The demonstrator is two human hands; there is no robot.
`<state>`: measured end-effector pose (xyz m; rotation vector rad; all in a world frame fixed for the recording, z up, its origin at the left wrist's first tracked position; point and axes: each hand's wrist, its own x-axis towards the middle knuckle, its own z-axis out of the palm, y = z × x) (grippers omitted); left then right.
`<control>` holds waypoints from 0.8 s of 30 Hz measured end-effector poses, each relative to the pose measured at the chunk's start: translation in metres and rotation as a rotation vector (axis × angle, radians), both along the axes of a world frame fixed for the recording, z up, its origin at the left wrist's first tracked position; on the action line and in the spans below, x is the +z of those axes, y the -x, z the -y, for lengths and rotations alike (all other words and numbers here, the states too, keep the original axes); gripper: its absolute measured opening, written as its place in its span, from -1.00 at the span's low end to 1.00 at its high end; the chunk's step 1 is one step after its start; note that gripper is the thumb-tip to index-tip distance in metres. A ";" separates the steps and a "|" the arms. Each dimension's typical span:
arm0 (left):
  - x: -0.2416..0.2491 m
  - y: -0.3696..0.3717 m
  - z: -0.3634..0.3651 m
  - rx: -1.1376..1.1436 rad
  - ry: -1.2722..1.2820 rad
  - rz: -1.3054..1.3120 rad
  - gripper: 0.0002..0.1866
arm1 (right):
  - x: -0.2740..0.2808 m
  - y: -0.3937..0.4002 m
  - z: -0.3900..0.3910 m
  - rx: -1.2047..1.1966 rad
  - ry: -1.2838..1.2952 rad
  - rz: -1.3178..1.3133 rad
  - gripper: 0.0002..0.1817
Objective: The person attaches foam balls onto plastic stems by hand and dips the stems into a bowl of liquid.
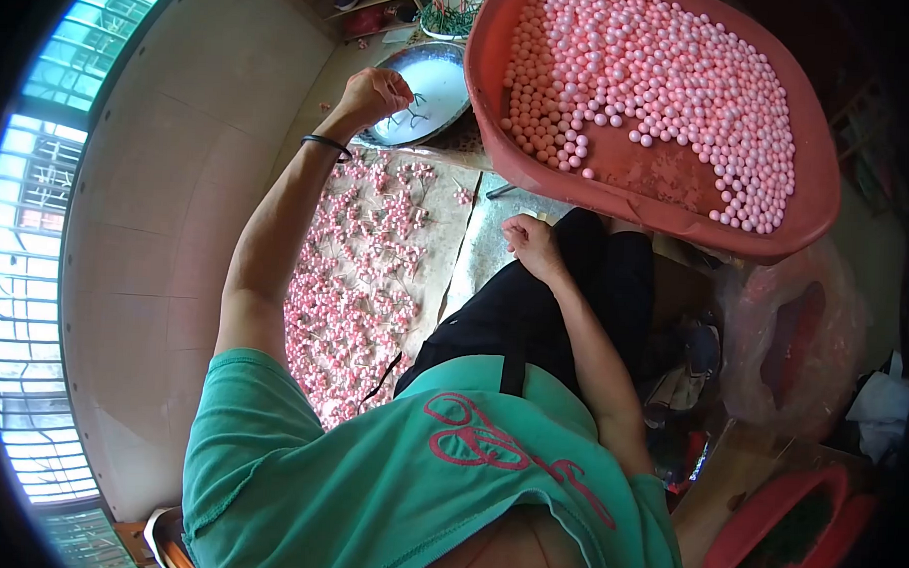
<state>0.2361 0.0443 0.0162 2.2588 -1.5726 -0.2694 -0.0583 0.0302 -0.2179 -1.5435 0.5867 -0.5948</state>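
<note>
My left hand (376,96), with a dark band at the wrist, is stretched forward over a round basin (442,125) of white liquid. Its fingers are pinched on thin green stems (417,104), whose ends hang over the liquid. My right hand (536,245) rests close to my dark-trousered thigh with its fingers curled together; whatever they may hold is too small to make out. Ahead of it stands a large red tub (657,213) with many pink pearly beads (672,66), part of its floor showing bare.
Many stems with clustered pink beads (360,271) lie spread on a sheet at the left. A pale wall (168,174) and barred window run along that side. At right are a clear plastic bag (793,336), a cardboard box (733,474) and a red basin (741,544) holding green material.
</note>
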 end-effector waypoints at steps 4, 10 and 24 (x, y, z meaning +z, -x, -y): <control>-0.002 -0.001 0.000 0.008 0.006 0.005 -0.90 | 0.004 0.001 0.000 -0.003 -0.008 -0.008 -0.93; -0.011 -0.004 -0.006 0.012 0.087 -0.067 -0.91 | 0.007 0.001 0.000 0.000 -0.043 -0.024 -0.92; -0.010 0.009 -0.035 0.131 0.233 -0.218 -0.86 | 0.003 0.000 0.000 0.004 -0.076 -0.019 -0.89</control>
